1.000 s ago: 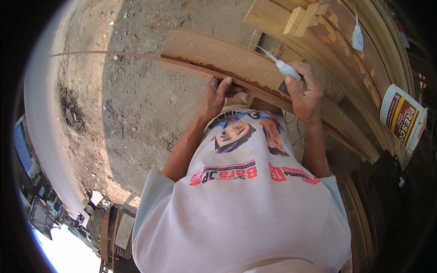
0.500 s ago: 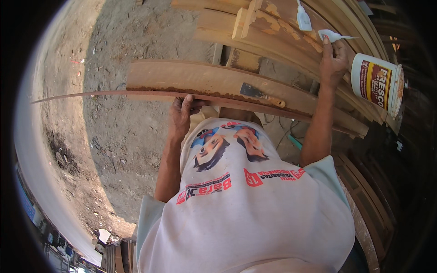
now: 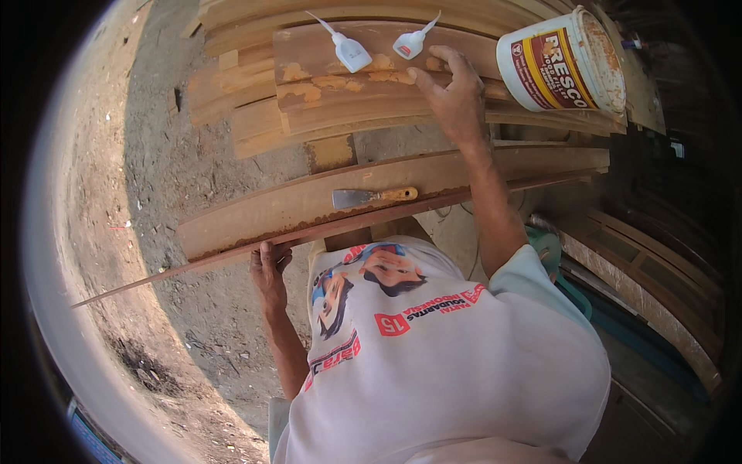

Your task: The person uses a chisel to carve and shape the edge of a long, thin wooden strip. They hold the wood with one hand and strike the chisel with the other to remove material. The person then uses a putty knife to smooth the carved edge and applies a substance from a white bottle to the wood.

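My left hand (image 3: 270, 271) pinches the edge of a long, thin reddish-brown wooden strip (image 3: 166, 273), thumb in front and the other fingers partly hidden. The strip runs along the near side of a wider board (image 3: 267, 207). My right hand (image 3: 457, 97) reaches over the far planks, thumb and forefinger apart with nothing between them. Just left of its fingertips lies a small white squeeze bottle (image 3: 410, 45) with a thin nozzle. A second such bottle (image 3: 353, 56) rests beside it. On the board lies a putty knife (image 3: 375, 197) with a wooden handle.
A white tub (image 3: 545, 66) with a maroon and yellow label lies tilted at the far right, its rim smeared with orange-brown filler. Stacked planks (image 3: 255, 139) with filler patches span the far side. More framed wood (image 3: 641, 286) stands at the right. Dirt ground (image 3: 154, 178) stretches left.
The view has swung right. My right hand has let go of the white squeeze bottle, which now lies on the planks by the other one. My left hand still grips the strip.
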Available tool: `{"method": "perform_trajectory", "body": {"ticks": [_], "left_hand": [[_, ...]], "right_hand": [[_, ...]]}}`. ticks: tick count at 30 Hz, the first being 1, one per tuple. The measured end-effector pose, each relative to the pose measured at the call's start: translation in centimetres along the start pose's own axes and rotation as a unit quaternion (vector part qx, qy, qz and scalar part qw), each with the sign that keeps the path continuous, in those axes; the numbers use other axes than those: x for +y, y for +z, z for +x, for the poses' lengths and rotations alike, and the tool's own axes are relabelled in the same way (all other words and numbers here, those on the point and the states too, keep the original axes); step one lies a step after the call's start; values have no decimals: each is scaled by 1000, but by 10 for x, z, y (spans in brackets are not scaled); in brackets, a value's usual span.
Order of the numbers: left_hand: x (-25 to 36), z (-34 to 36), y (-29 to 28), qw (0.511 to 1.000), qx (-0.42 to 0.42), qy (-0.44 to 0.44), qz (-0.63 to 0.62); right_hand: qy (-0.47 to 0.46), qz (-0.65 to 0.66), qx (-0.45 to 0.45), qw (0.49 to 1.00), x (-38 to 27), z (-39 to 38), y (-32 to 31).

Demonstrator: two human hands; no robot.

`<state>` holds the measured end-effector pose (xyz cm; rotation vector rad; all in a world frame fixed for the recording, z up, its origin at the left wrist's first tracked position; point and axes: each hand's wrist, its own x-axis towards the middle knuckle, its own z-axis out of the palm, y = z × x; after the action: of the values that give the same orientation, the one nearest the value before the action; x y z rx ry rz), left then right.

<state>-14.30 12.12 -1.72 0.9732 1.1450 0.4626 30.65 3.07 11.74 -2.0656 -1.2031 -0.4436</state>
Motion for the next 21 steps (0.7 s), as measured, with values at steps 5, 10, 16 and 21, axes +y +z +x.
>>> {"method": "perform_trajectory", "body": {"ticks": [5, 10, 16, 21], "left_hand": [[10, -3, 15, 1000, 9, -12, 14], [-2, -3, 6, 1000, 26, -1, -2], [16, -6, 23, 997, 77, -13, -24], [8, -13, 18, 988, 140, -6, -69]], "right_hand": [[-35, 59, 62, 996, -29, 15, -112], [18, 1, 211, 977, 8, 85, -209], [-85, -228, -392, 887, 92, 173, -241], [-157, -264, -489, 817, 96, 188, -207]]}}
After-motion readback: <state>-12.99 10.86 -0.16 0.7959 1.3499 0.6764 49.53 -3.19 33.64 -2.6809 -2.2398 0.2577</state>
